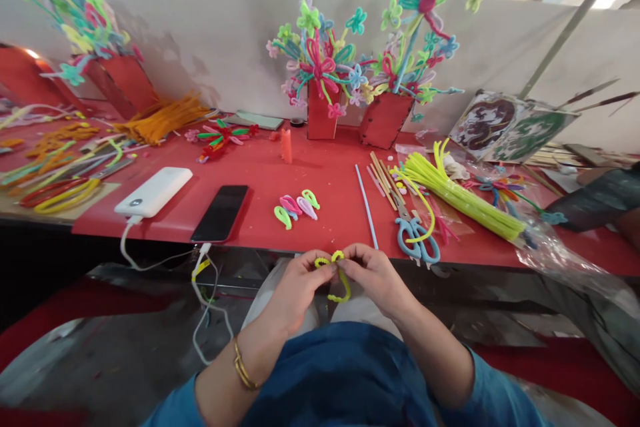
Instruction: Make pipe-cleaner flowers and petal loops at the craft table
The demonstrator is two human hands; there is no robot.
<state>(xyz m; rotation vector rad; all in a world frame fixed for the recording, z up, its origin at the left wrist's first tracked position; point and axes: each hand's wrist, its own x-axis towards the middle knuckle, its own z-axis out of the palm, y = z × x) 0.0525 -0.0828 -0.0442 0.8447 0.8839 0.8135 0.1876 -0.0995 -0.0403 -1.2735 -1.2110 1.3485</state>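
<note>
A yellow pipe cleaner [341,297], bent into loops, is pinched between both hands just off the table's front edge. My left hand [305,280] closes thumb and fingers on its left loop, and my right hand [373,275] pinches it on the right; the fingertips nearly meet. Several small pipe-cleaner loops [306,207] in green, pink and lilac lie on the red table [320,233] beyond my hands. A light-blue pipe cleaner [367,207] lies just past my right hand.
Blue-handled scissors [419,240] and a bundle of yellow-green pipe cleaners [465,203] lie on the right. A black phone [221,213] and white power bank [154,191] with cables are on the left. Red vases [323,113] of pipe-cleaner flowers stand behind. A person's dark sleeve [595,197] reaches in at right.
</note>
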